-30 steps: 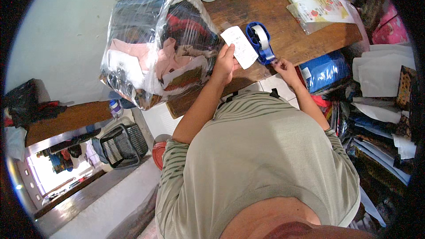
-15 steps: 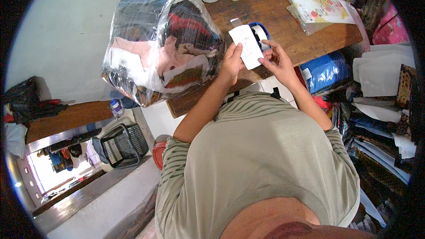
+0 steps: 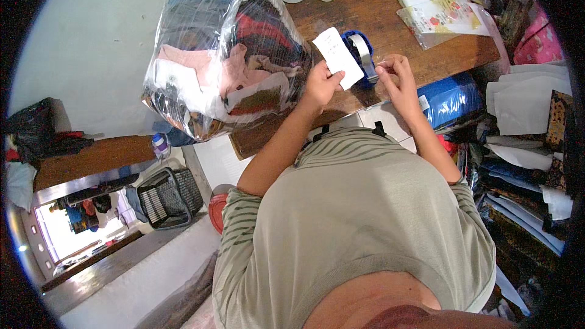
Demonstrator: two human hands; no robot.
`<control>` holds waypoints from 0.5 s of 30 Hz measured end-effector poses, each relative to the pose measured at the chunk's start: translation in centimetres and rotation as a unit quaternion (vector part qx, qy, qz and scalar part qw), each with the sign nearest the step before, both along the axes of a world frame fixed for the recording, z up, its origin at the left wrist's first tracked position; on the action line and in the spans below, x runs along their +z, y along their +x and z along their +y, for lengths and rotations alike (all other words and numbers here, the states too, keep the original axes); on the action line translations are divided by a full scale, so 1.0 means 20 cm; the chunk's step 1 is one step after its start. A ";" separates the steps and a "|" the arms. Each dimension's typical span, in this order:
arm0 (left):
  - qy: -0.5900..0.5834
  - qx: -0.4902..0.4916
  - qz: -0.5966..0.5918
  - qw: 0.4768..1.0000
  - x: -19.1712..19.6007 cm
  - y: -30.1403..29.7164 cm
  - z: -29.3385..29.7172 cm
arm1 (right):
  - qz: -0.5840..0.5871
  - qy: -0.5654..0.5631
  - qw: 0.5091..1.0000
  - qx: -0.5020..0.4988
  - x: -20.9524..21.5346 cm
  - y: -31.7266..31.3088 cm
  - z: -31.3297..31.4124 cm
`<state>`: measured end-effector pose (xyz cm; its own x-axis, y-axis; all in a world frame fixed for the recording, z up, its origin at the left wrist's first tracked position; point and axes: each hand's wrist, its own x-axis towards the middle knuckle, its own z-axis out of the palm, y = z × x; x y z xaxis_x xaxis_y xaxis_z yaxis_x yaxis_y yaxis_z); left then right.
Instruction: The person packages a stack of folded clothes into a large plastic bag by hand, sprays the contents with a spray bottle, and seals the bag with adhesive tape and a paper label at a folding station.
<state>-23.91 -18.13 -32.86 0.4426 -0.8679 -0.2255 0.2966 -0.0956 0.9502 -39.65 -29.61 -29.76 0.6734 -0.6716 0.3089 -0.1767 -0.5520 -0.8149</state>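
paper slip [image 3: 337, 58]: matt white | bag [image 3: 225, 55]: glossy clear plastic | table [image 3: 390, 18]: worn wood

Tape dispenser [image 3: 361, 55] half behind paper slip [image 3: 337, 56]

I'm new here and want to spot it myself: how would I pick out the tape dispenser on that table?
Start at the brown wooden table and find the big clear plastic bag of clothes on its left part. Just right of the bag, between the left hand holding a white paper slip and the right hand, sits the tape dispenser. It is the only blue thing on the tabletop.
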 end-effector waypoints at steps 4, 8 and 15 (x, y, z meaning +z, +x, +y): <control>-0.027 0.001 0.031 0.999 0.00 -0.01 -0.01 | -0.029 0.143 0.983 0.108 0.01 -0.05 0.04; -0.021 0.002 0.025 0.999 0.04 -0.04 -0.01 | -0.015 0.371 0.910 0.182 0.01 -0.03 0.09; -0.034 0.009 0.051 0.998 0.10 -0.10 0.00 | 0.025 0.402 0.901 0.160 -0.05 -0.02 0.11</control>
<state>-25.82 -18.20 -30.91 0.4361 -0.8747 -0.2116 0.3937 -0.0260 0.9189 -39.96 -27.49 -30.67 0.8718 -0.4341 -0.2269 -0.1605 0.1845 -0.9696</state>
